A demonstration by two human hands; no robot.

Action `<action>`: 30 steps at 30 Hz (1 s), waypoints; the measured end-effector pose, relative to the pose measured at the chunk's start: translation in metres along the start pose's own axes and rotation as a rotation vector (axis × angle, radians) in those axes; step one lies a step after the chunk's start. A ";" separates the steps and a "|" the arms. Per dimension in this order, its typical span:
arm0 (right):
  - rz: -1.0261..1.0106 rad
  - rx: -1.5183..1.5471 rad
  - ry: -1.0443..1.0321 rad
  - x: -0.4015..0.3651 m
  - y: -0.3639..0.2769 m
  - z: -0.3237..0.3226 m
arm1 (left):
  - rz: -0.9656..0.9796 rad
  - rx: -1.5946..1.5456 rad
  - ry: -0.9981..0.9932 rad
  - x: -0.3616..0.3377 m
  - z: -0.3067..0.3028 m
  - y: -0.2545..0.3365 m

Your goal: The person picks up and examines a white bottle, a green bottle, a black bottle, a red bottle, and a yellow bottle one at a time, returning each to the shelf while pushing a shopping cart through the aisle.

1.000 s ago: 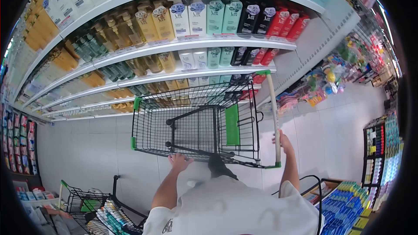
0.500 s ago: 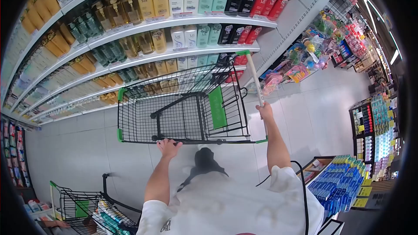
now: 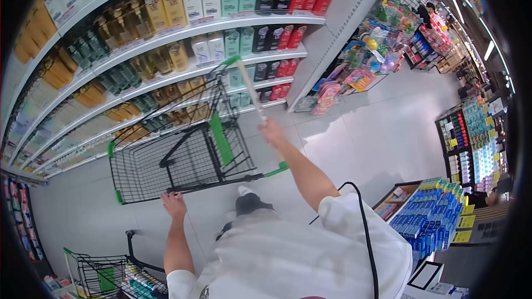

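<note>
An empty wire shopping cart with green corners stands in front of me, tilted across the view beside the shelves. My right hand is wrapped round the cart's pale handle bar near its middle. At the cart's near side rim, my left hand rests with its fingertips by the wire edge; its fingers look bent, and whether they grip the rim is unclear. A green flap hangs inside the cart near the handle.
Shelves of pump bottles line the far side. Packaged toys hang on a rack at the shelf end. A second cart with goods stands at lower left. Blue boxes are stacked at right. Distant people appear at upper right.
The cart has shifted left and turned, its handle end now closer to the shelves. Both my hands have moved left with it. More of the toy rack and aisle shows.
</note>
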State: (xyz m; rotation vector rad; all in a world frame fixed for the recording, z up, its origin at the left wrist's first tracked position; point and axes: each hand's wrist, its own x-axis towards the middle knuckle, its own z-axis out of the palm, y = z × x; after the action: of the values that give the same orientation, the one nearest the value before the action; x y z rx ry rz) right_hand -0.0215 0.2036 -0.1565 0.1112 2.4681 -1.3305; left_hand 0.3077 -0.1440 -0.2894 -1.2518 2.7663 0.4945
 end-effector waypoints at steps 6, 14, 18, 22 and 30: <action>-0.249 -0.191 -0.101 0.025 0.000 0.106 | -0.006 -0.091 -0.061 -0.011 -0.033 0.038; -0.251 -0.171 -0.527 -0.030 -0.076 0.197 | 0.220 -0.667 0.087 0.004 -0.093 0.172; -0.184 -0.045 -0.714 -0.056 -0.099 0.260 | 0.079 -0.424 -0.031 0.010 -0.105 0.161; -0.093 -0.101 -1.009 -0.079 -0.143 0.271 | -0.055 -0.277 -0.015 0.021 -0.099 0.085; -0.872 -0.427 -0.566 -0.039 -0.224 0.285 | -0.236 -0.165 0.086 0.020 -0.161 0.011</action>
State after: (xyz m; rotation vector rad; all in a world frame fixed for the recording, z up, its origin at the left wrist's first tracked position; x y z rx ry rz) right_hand 0.0375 -0.1530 -0.1099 -1.3638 2.2492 -0.8431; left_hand 0.2977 -0.2023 -0.1381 -1.6470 2.6398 0.6727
